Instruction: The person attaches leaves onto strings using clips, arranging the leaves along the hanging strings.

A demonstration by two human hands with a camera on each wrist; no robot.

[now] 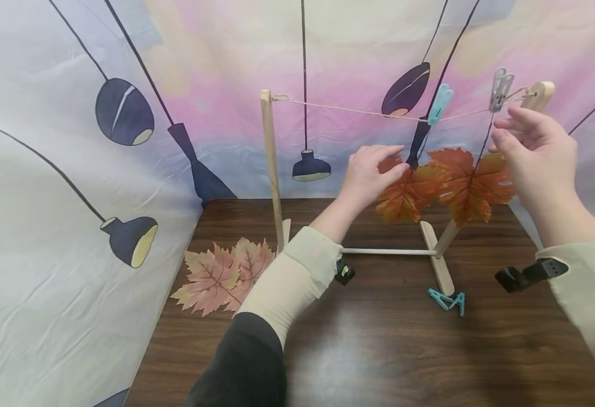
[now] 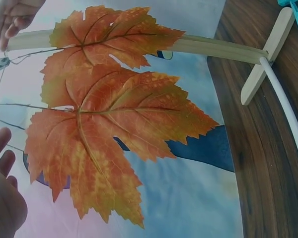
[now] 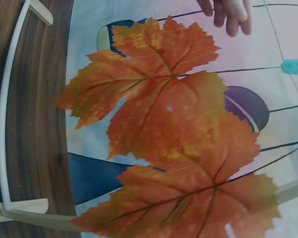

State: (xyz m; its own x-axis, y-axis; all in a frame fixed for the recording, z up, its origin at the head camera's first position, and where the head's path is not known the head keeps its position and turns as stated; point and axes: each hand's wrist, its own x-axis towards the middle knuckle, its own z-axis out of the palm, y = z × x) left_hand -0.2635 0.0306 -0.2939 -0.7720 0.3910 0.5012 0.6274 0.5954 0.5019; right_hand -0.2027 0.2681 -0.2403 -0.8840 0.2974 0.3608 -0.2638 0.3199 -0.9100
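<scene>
Two orange maple leaves hang by their stems from a string [image 1: 348, 107] between wooden posts. A teal clothespin [image 1: 439, 104] clips the nearer-to-middle leaf [image 1: 410, 192]; a grey clothespin [image 1: 501, 90] clips the right leaf [image 1: 475, 183]. My left hand [image 1: 368, 176] hovers beside the middle leaf, fingers loosely extended, holding nothing. Just below the grey clothespin is my right hand [image 1: 546, 152], its fingers lightly bent and a gap showing between thumb and fingers. In the left wrist view, the two leaves overlap, and the right hand [image 2: 15, 20] appears near the string.
Pale pink maple leaves [image 1: 213, 280] lie on the brown table [image 1: 378, 350] at left, behind my left forearm. Two teal clothespins [image 1: 447, 301] lie near the right foot [image 1: 442, 271] of the stand. A white rod [image 1: 389, 251] joins the posts low down. A painted cloth stands behind.
</scene>
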